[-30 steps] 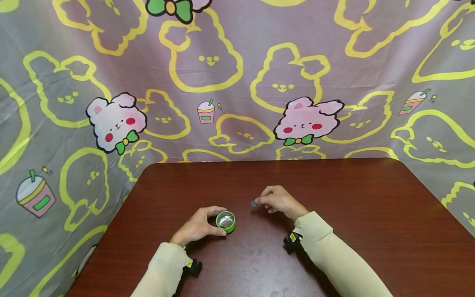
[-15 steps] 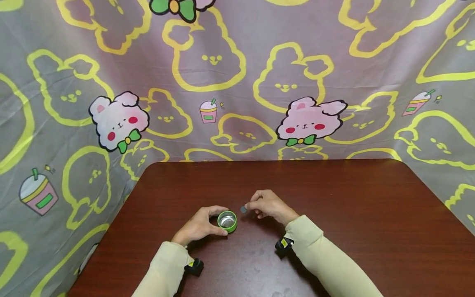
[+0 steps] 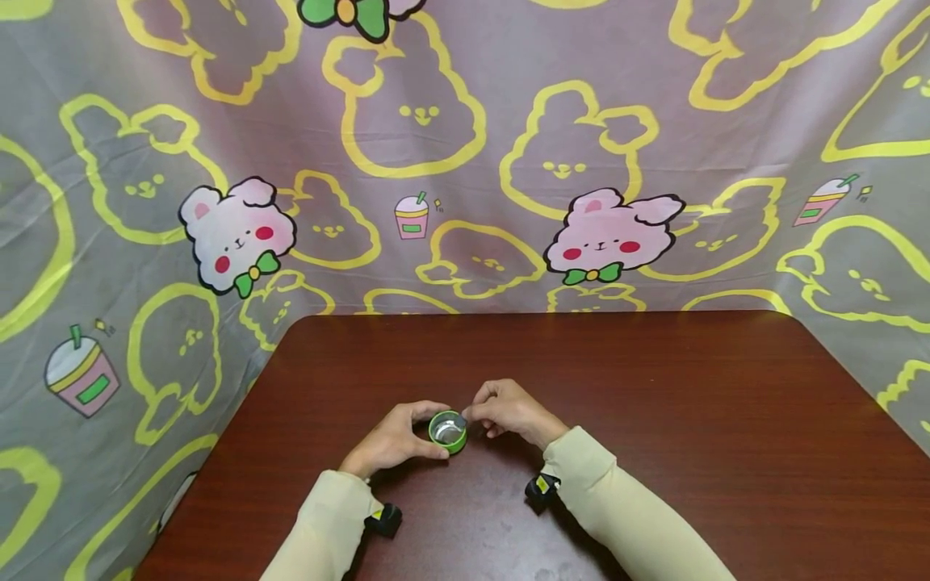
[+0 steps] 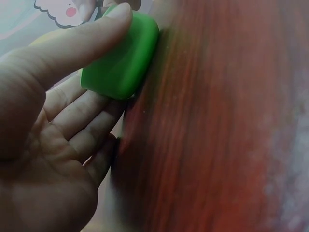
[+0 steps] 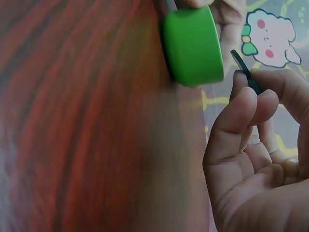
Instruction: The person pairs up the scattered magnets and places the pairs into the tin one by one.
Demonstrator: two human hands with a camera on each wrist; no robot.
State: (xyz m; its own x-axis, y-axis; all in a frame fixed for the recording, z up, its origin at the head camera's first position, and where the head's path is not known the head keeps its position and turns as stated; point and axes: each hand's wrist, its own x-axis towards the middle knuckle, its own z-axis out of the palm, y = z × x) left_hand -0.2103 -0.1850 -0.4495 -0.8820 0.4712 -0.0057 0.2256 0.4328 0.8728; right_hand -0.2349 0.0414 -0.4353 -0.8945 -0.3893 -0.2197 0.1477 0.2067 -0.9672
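A small round green tin (image 3: 448, 447) with a shiny silver inside stands upright on the table, its open top facing up. My left hand (image 3: 395, 437) grips it from the left, thumb on the near side and fingers on the far side. In the left wrist view the thumb presses on the green wall (image 4: 126, 60). My right hand (image 3: 511, 413) pinches a thin, round, dark grey disc (image 5: 241, 62), like a coin, between thumb and fingertips. In the head view the disc overlaps the tin's right rim; the right wrist view shows it just above the opening.
The dark reddish-brown wooden table (image 3: 654, 452) extends around both hands. Behind and beside it hangs a grey-pink curtain (image 3: 465, 121) printed with rabbits and cups. Black wrist cameras sit at the beige sleeves (image 3: 617, 500).
My right hand has moved left and toward me, bringing the disc from right of the tin to its rim. The left hand keeps hold of the tin in about the same place.
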